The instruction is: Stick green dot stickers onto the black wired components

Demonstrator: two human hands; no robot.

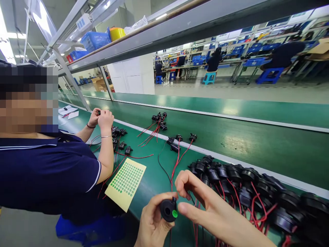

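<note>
My left hand (pixel 153 219) grips a small black round wired part (pixel 167 210) with a hole in its face. A green dot sticker (pixel 174 213) sits on the edge of that face. Just to the right is my right hand (pixel 205 202), its thumb and fingers apart and curved, with nothing visible between them. A yellow sheet of green dot stickers (pixel 125 183) lies on the green bench to the left of my hands. Beyond my right hand, a heap of similar black parts with red wires (pixel 246 185) covers the right side.
A co-worker (pixel 51 164) sits at the left, both hands raised around a small part. Small groups of black parts (pixel 159 120) lie along the bench's pale strip. An overhead shelf (pixel 164 34) with blue baskets (pixel 95 41) crosses above; its post (pixel 73 80) stands at the left.
</note>
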